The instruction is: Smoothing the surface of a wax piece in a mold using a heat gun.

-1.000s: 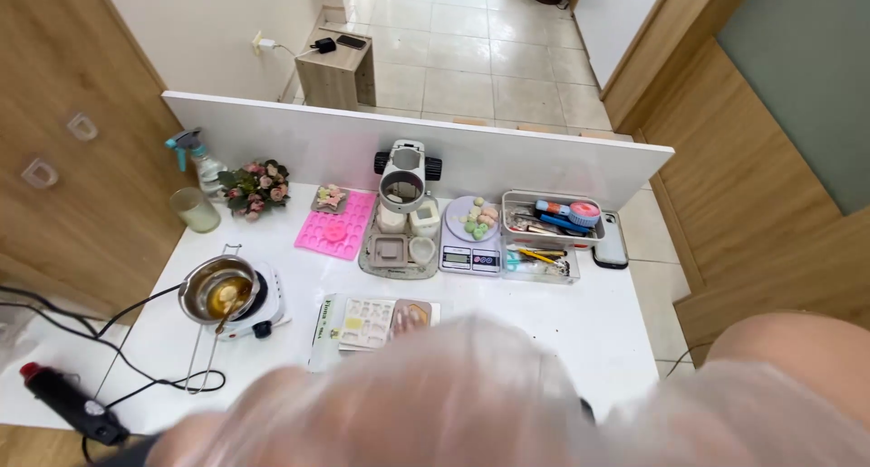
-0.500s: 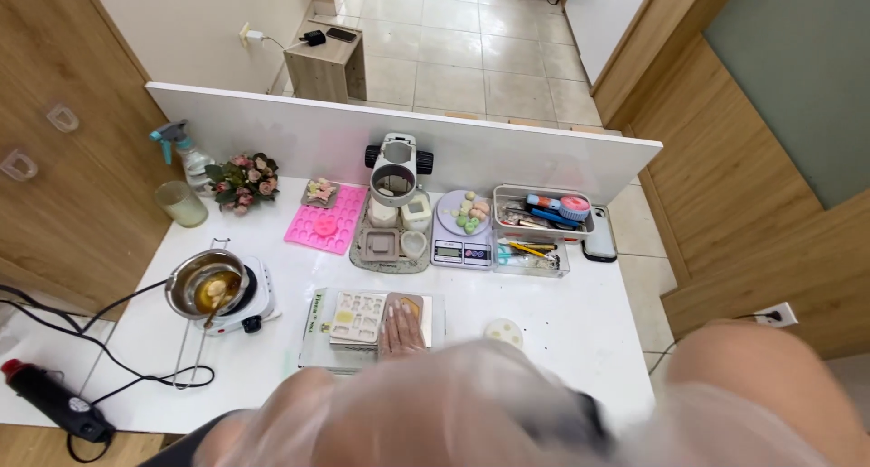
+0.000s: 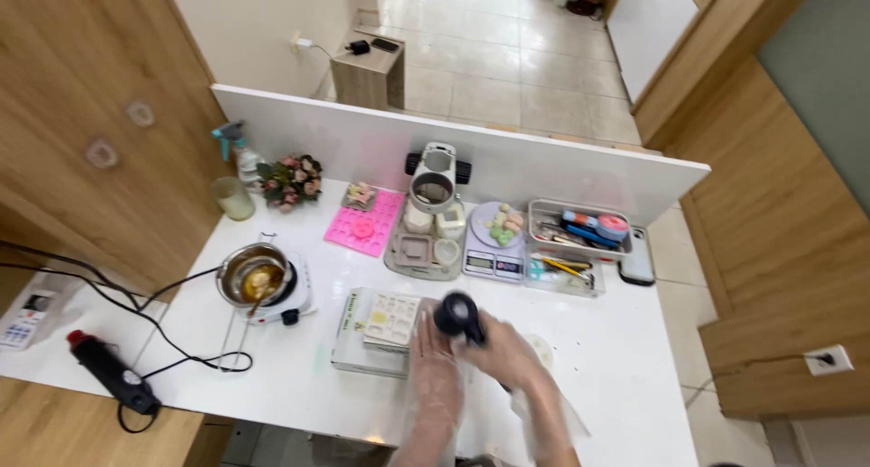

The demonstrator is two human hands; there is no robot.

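Both my hands wear thin clear plastic gloves. My right hand (image 3: 504, 351) is closed around a round black object (image 3: 458, 314), lifted just above the white table (image 3: 272, 385). Beside it, my left hand (image 3: 433, 369) lies flat with fingers stretched toward a white tray mould (image 3: 391, 320) that rests on a flat box (image 3: 355, 344). A small white round dish (image 3: 542, 347) sits just right of my right hand.
A metal pot on a small hot plate (image 3: 256, 279) stands at left, with cables and a black-red tool (image 3: 107, 369). Behind are a pink mould (image 3: 365, 223), a grey tray of cups (image 3: 426, 245), a scale (image 3: 494, 246), a tool tray (image 3: 580, 230), a phone (image 3: 637, 256), flowers (image 3: 290, 179) and a white partition (image 3: 544, 163).
The view has dropped and cleared of the blurred plastic that filled the bottom. My gloved hands are now in view over the table, the right one holding the black object.
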